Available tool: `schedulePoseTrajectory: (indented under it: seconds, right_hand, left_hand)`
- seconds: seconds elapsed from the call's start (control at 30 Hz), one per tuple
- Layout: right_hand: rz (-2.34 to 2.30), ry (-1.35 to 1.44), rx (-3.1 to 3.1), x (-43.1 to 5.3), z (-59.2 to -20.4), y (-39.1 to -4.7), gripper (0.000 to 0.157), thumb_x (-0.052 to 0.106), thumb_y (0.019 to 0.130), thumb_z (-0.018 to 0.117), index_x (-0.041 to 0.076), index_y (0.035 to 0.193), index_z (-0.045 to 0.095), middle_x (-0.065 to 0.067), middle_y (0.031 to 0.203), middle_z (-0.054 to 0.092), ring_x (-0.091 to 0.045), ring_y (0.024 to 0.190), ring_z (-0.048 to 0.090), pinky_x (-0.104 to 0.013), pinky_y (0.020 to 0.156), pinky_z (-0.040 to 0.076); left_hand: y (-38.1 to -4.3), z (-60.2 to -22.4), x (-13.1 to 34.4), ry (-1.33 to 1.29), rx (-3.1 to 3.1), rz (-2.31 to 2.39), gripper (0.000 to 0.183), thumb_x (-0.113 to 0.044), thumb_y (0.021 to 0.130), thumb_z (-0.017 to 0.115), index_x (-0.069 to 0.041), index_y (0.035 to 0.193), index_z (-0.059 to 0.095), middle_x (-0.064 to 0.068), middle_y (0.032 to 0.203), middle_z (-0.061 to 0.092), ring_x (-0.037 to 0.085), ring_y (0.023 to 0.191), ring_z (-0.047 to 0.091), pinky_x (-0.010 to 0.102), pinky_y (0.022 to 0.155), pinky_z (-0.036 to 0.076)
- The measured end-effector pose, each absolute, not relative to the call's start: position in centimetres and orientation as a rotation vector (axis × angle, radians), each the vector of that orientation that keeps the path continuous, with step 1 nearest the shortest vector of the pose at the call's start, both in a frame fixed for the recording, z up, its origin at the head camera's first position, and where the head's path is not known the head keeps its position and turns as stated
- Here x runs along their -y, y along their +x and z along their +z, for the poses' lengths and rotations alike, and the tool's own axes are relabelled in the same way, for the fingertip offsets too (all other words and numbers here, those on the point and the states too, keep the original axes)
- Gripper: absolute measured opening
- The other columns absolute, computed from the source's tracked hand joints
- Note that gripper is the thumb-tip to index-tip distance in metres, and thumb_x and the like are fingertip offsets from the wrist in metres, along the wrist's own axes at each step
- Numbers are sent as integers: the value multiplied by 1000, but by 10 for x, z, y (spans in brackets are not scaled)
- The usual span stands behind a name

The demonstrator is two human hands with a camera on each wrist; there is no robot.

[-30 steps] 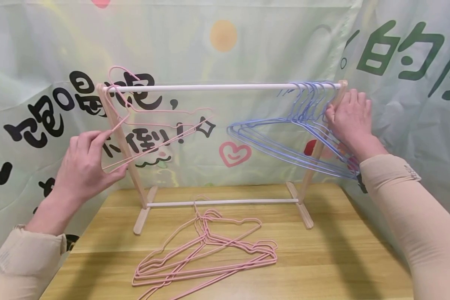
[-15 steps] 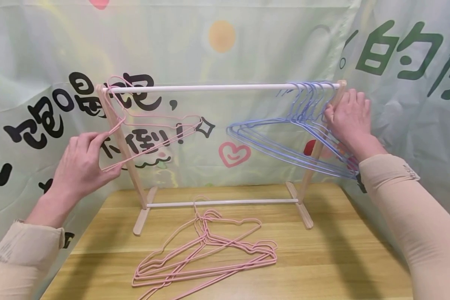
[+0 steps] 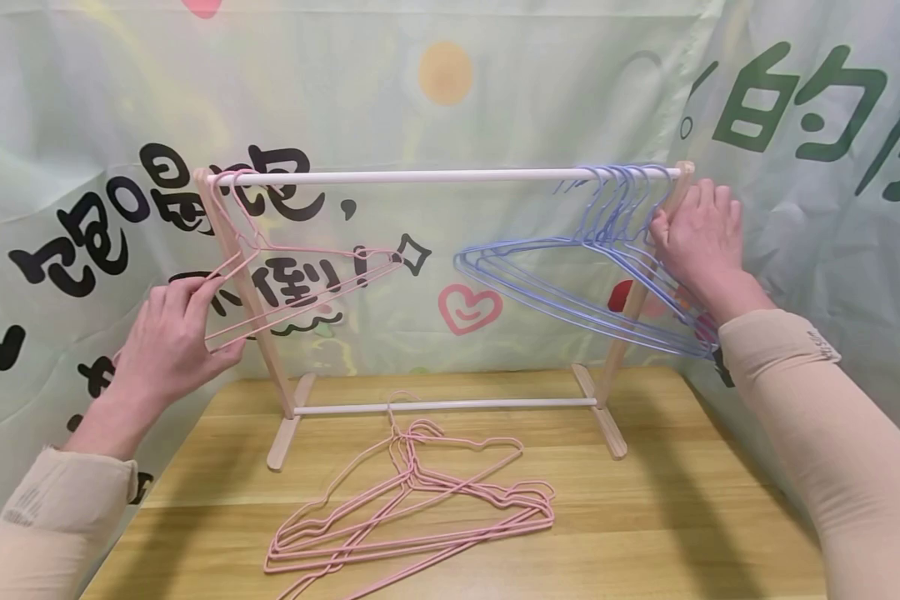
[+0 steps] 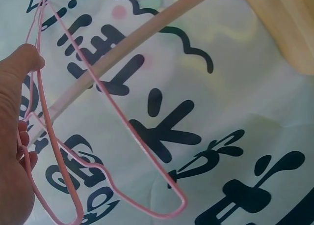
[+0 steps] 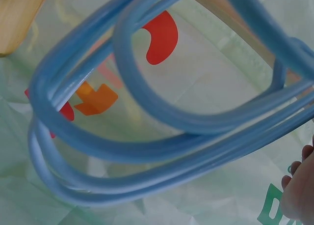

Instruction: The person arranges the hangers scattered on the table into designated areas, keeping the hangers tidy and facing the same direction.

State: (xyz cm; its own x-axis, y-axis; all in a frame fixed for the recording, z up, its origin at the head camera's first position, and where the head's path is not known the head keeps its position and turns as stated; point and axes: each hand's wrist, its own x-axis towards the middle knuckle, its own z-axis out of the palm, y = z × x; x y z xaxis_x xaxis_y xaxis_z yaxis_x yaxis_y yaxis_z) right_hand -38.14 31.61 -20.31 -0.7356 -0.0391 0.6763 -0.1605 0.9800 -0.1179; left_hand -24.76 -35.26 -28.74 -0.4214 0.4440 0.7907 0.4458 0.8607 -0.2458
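Note:
Two pink wire hangers [image 3: 322, 250] are at the left end of the rack's white top bar [image 3: 420, 177], hooks over the bar. My left hand [image 3: 168, 337] pinches one of them by its near arm and bottom wire, thumb below and fingers above. In the left wrist view the thumb [image 4: 27, 60] lies against a pink hanger [image 4: 51, 131], and a second pink hanger [image 4: 142, 141] hangs beside it. My right hand [image 3: 701, 237] grips the top of the rack's right wooden post [image 3: 678, 192], beside several blue hangers [image 3: 570, 243] hung there.
Several more pink hangers [image 3: 412, 500] lie in a tangled pile on the wooden table [image 3: 690, 500], in front of the rack. The rack's lower white bar [image 3: 495, 404] joins its wooden feet [image 3: 607, 429]. A printed cloth [image 3: 555, 75] hangs behind.
The pink hanger in my left hand has come down, its hook dropping from above the bar onto it, next to the other pink one. The right hand stays on the post.

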Motion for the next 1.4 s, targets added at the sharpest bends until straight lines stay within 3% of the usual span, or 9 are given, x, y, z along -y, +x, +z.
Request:
schedulePoseTrajectory:
  seconds: [0.27,0.57,0.97,1.2,1.4]
  right_hand:
    - [216,143,2384,-316,-204,-382,43,29,102,39,-14,100,42,-28,100,36,-50,96,33,-60,83,29]
    - [206,145,2386,-315,-204,-383,43,29,102,39,-14,100,42,-28,99,35,-49,95,33,-60,82,30]
    - [207,144,2391,-316,-203,-384,43,29,103,39,-13,100,41,-28,99,35,-48,95,32,-60,82,29]
    - [218,142,2393,-316,-203,-383,42,29,102,39,-13,100,41,-27,98,35,-48,95,32,-60,83,29]
    - [214,141,2390,-316,-203,-382,42,29,102,39,-14,100,42,-28,99,35,-49,95,32,-60,83,29]
  left_hand:
    - [-253,-295,355,-637,2013,0,80,-32,74,65,10,140,51,35,122,53,53,93,47,62,73,40]
    - [-253,-303,356,-513,2040,23,87,-15,67,75,7,147,47,33,128,50,52,97,46,60,70,42]
    - [-254,-316,348,-434,2019,-65,86,-2,69,81,6,147,45,34,133,46,55,105,45,63,84,41]
    - [-253,-322,345,-393,2037,-117,86,-4,72,80,5,149,42,33,138,43,54,110,42,62,90,38]
    - [-245,-331,332,-372,1956,-236,74,-26,84,65,9,146,45,36,137,44,57,110,41,64,88,34]
